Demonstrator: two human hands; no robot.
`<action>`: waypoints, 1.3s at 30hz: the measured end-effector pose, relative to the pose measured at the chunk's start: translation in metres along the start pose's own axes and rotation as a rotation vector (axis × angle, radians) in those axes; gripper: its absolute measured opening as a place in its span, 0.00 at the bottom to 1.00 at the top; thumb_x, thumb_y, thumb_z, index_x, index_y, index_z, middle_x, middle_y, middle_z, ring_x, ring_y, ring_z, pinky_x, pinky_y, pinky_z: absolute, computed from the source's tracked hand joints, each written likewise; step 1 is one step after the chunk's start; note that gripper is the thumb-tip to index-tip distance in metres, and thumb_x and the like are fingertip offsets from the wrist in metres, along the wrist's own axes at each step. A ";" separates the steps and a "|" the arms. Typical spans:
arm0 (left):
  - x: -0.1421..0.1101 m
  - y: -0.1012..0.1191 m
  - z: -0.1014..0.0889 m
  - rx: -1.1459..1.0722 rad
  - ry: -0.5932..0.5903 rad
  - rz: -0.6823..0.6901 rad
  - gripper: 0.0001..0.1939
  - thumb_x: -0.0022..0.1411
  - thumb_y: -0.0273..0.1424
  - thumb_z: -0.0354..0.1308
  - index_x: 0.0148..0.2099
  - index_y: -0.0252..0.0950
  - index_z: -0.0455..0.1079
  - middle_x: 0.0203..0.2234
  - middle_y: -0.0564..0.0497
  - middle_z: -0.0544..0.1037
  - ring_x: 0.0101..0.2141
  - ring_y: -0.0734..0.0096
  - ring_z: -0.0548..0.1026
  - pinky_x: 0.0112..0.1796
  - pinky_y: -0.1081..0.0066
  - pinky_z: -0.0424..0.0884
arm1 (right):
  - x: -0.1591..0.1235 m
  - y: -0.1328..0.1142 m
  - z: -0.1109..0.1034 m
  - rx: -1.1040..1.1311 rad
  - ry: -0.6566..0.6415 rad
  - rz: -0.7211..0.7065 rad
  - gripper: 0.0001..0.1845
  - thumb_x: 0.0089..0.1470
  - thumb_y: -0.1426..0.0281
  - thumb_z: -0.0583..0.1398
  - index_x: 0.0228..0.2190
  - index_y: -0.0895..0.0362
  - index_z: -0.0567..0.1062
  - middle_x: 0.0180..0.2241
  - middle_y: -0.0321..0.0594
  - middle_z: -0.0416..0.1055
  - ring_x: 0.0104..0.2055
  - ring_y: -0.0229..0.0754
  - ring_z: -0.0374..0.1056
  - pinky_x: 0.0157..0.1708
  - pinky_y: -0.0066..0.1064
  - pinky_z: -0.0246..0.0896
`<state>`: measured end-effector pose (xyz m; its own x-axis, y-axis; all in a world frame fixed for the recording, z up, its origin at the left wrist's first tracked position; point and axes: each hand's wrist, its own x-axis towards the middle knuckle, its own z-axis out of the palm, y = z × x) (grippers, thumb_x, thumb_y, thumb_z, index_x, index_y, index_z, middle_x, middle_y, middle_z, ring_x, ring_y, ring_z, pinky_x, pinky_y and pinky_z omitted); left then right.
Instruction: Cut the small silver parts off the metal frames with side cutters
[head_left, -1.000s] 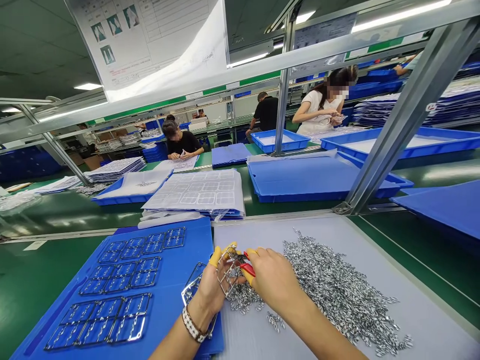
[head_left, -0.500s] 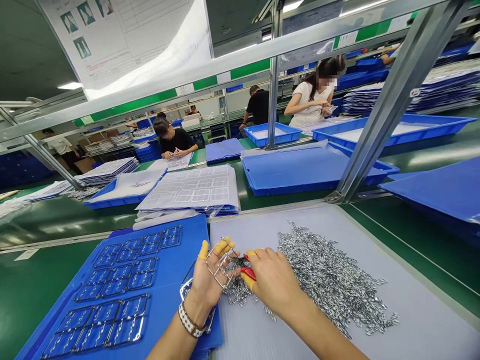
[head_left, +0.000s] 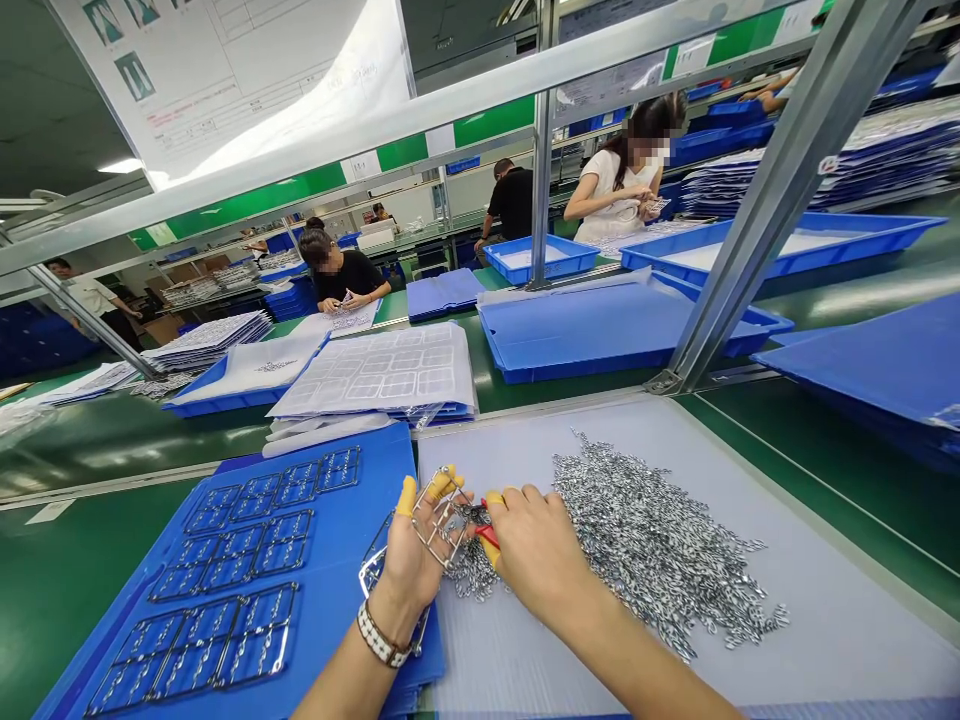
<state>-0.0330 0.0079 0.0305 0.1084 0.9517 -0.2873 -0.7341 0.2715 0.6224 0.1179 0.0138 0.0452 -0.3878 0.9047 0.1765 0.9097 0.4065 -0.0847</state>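
The frame (head_left: 442,517) is sitting in the left hand (head_left: 409,562), up above the place where a blue sheet (head_left: 334,600) and a pale sheet (head_left: 585,680) are meeting. The left grip is grasping the frame lightly — palm up, fingers lying behind the bars, thumb standing aside, perhaps so the bars are staying easy to reach. The right hand (head_left: 541,548) is clenching its grip around red pliers (head_left: 487,534), and they are pointing into the frame's right side. What the tips are pinching is too small to tell. Yellow covers (head_left: 407,497) are wrapping some fingertips, maybe to keep the skin safe. Under the pliers a small heap (head_left: 478,582) of shiny links is lying, and a big heap (head_left: 656,540) is spreading on the right — probably to be close by. Other frames (head_left: 231,640) are lying in rows on the blue sheet, likely so they are not tangling. Both sheets are covering the green counter (head_left: 772,460). Farther off, a co-worker (head_left: 345,276) is bending over small parts.
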 end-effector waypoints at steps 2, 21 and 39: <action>0.000 0.000 0.001 0.004 0.015 0.009 0.24 0.63 0.46 0.49 0.48 0.33 0.72 0.47 0.42 0.73 0.47 0.56 0.70 0.40 0.61 0.71 | 0.001 -0.002 -0.002 -0.011 0.001 0.005 0.07 0.54 0.69 0.57 0.35 0.57 0.72 0.33 0.45 0.72 0.38 0.51 0.67 0.34 0.38 0.52; 0.001 0.004 -0.001 -0.014 0.054 0.039 0.26 0.61 0.49 0.48 0.48 0.35 0.71 0.51 0.43 0.69 0.52 0.55 0.67 0.38 0.65 0.69 | -0.009 -0.017 -0.003 0.078 -0.029 -0.056 0.08 0.52 0.69 0.57 0.35 0.56 0.73 0.36 0.44 0.73 0.40 0.49 0.65 0.36 0.38 0.50; -0.001 0.002 0.004 0.008 0.067 0.124 0.24 0.62 0.48 0.47 0.47 0.35 0.72 0.48 0.43 0.70 0.48 0.57 0.68 0.37 0.65 0.70 | -0.009 -0.020 -0.001 0.047 -0.039 -0.064 0.10 0.51 0.73 0.60 0.38 0.56 0.73 0.33 0.42 0.73 0.36 0.49 0.69 0.34 0.37 0.54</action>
<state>-0.0319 0.0081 0.0347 -0.0280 0.9665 -0.2553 -0.7337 0.1535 0.6619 0.1031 -0.0030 0.0465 -0.4516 0.8803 0.1451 0.8750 0.4688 -0.1207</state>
